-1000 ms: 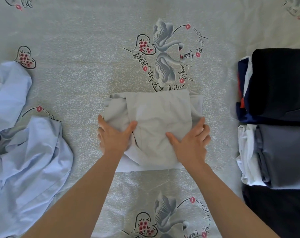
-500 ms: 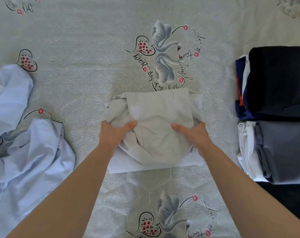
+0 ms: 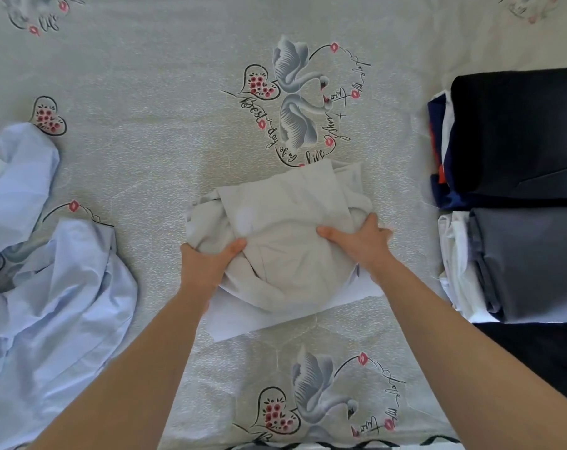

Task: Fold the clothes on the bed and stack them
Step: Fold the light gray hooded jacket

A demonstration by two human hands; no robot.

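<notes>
Head view: both my left hand (image 3: 207, 264) and right hand (image 3: 361, 241) grip the folded grey garment (image 3: 285, 228), folded stacks (image 3: 519, 196) to its right, blue shirt (image 3: 48, 287) left unfolded.

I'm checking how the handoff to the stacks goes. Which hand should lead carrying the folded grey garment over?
Probably the right hand: it grips the grey garment on the side nearest the folded stacks; the left hand is farther away.

bedsheet (image 3: 152, 164) script print, "Best day of my life"
</notes>
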